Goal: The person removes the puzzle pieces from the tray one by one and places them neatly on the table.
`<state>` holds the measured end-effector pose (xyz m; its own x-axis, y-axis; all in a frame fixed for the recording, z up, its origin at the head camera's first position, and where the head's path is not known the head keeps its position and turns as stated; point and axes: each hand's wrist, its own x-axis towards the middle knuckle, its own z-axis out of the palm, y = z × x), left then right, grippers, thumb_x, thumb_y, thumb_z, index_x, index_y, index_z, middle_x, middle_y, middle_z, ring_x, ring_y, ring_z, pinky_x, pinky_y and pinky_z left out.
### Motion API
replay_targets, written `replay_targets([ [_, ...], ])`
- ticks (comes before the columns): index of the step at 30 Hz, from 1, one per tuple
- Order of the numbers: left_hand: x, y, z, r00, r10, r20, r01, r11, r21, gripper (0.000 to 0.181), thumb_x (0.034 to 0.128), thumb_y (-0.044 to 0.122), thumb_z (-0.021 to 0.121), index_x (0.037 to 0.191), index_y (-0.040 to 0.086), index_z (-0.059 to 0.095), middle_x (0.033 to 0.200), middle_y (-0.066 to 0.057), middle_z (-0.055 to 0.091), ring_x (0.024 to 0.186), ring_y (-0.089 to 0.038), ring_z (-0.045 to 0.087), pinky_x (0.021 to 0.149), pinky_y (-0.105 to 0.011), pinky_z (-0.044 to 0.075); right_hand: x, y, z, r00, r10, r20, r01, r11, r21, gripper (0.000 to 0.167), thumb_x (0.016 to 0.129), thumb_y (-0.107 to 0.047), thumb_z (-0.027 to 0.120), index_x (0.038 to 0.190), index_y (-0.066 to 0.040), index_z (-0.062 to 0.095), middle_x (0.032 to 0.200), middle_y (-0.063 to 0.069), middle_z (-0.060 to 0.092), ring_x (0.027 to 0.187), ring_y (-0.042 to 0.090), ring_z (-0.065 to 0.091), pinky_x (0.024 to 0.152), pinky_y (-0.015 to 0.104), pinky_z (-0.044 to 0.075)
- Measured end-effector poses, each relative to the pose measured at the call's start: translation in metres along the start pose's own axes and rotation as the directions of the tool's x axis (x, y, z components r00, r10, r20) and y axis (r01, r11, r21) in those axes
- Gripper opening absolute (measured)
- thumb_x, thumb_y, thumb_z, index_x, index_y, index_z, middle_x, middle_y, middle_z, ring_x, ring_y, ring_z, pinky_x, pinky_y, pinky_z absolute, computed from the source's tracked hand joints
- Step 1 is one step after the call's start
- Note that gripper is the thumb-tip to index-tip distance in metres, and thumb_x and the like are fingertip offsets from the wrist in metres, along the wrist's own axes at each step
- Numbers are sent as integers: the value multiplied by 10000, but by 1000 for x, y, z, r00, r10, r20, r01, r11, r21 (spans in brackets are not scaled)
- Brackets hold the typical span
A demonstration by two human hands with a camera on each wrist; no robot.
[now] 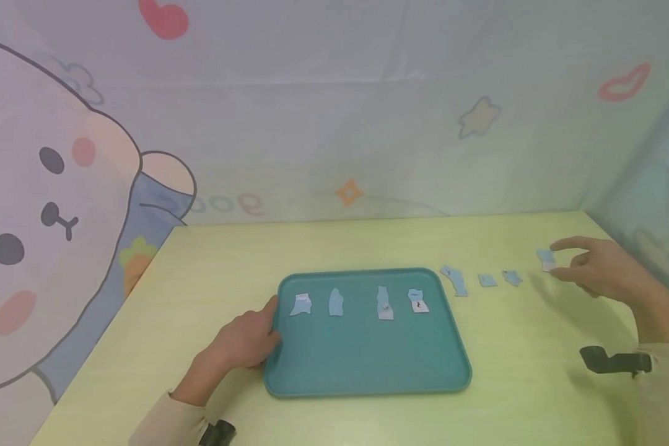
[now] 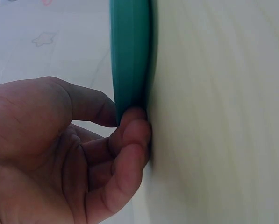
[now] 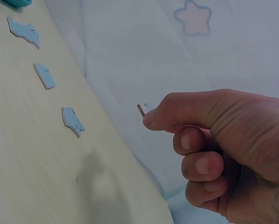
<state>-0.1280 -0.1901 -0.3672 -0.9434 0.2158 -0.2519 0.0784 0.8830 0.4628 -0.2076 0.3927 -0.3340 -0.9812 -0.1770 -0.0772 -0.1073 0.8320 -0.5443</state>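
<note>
My right hand [image 1: 604,269] pinches a small blue-and-white puzzle piece [image 1: 546,260] between thumb and index finger, raised above the table at the right. In the right wrist view only a bit of that piece [image 3: 142,109] shows past the thumb; the other fingers are curled. At the left edge of the green tray [image 1: 368,359], my left hand [image 1: 248,337] grips the rim, thumb on top and fingers underneath, as the left wrist view shows. Spaced in a row on the tray are several pieces, among them a plain blue one [image 1: 336,303] and a blue-and-white one [image 1: 418,301].
Right of the tray, three loose pieces lie on the pale yellow table [image 1: 368,241]: a long one [image 1: 454,281], a squarish one [image 1: 487,280] and a jagged one [image 1: 511,277]. A printed cloth [image 1: 323,124] hangs behind the table's far edge.
</note>
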Motion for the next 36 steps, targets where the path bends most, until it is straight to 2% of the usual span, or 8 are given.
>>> replay_targets([
  [6, 1, 0, 0, 1000, -7, -2, 7, 1000, 11, 716, 1002, 83, 488, 1630, -111, 204, 596, -32, 541, 489, -135, 485, 494, -277, 361, 2, 4, 0, 1000, 28, 6, -28, 1000, -13, 657, 1026, -317, 689, 1518, 43, 442, 599, -81, 373, 490, 65, 334, 497, 318, 405],
  [16, 1, 1, 1, 1000, -13, -1, 13, 1000, 14, 714, 1006, 84, 487, 1630, -112, 202, 596, -30, 537, 491, -135, 484, 495, -276, 366, 5, 12, 4, 1000, 19, -22, -20, 999, -41, 639, 1020, -322, 693, 1497, 40, 471, 592, -79, 369, 491, 58, 322, 489, 315, 388],
  [27, 1, 0, 1, 1000, -8, 2, 8, 1000, 3, 716, 1005, 81, 486, 1633, -108, 197, 585, -27, 536, 483, -135, 483, 493, -275, 363, 11, 20, 14, 1000, 17, -4, -17, 999, -29, 612, 1005, -260, 688, 1481, 58, 471, 615, -76, 389, 516, 62, 361, 494, 282, 371],
  [36, 1, 1, 1, 1000, 0, 2, 0, 1000, -2, 714, 1005, 80, 482, 1632, -108, 198, 581, -32, 542, 477, -134, 490, 489, -272, 361, 15, 26, 21, 1000, 7, -4, -7, 999, -36, 578, 1000, -266, 678, 1453, 46, 503, 623, -62, 385, 514, 57, 345, 486, 272, 356],
])
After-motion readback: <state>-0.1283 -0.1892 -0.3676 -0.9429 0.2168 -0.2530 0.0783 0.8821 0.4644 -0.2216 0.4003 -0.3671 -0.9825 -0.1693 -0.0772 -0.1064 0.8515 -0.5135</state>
